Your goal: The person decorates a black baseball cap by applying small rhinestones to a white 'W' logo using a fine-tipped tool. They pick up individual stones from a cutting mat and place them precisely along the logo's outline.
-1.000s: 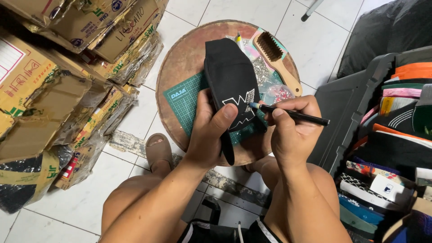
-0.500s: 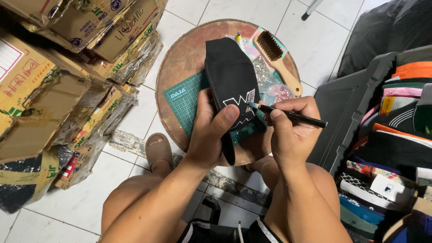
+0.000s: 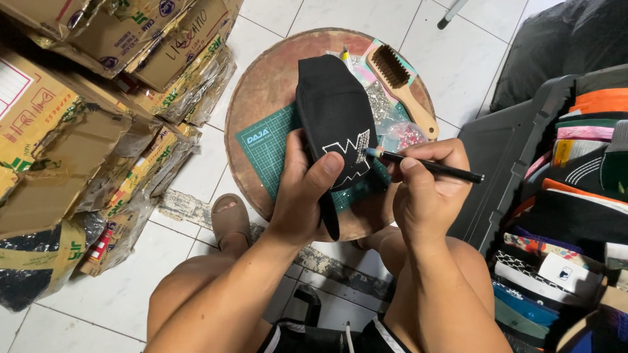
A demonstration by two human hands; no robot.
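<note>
Two hands are working on a black cap (image 3: 335, 124) over the round counter (image 3: 261, 85): the left hand (image 3: 304, 189) is gripping its lower end, the right hand (image 3: 425, 193) is pinching a thin black pen (image 3: 425, 167) at the sparkly design. Placing stones seems underway; precise tip placement matters next. The cap's long axis is running away from the person, the pen crossing it, tip pointing left.

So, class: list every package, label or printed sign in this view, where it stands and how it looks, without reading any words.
Cardboard boxes: stacked at left, brown, crumpled, with green and red print.
Cutting mat: on the round table, green grid, white logo at its corner.
White tag: lower right, square, on the stacked caps.
</note>
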